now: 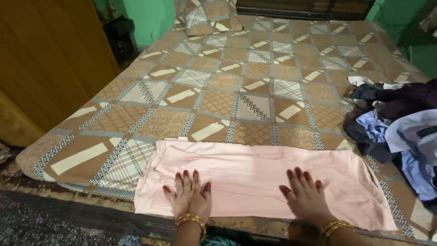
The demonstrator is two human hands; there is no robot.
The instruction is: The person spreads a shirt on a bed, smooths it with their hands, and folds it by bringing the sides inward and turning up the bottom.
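A pink garment (255, 182) is spread flat along the near edge of the bed (236, 91), just beside a pile of clothes (400, 127) on the right. Its left end could be rucked or dragged off the edge if uneven pressure is applied. The left hand (190, 197) is laid palm down, fingers together, clamped on nothing. The right hand (306, 195) is likewise pressed flat, fingers slightly spread, grip empty.

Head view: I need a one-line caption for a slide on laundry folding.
Both hands, left hand and right hand, press flat on a pink cloth spread across a patterned bed beside a clothes pile.
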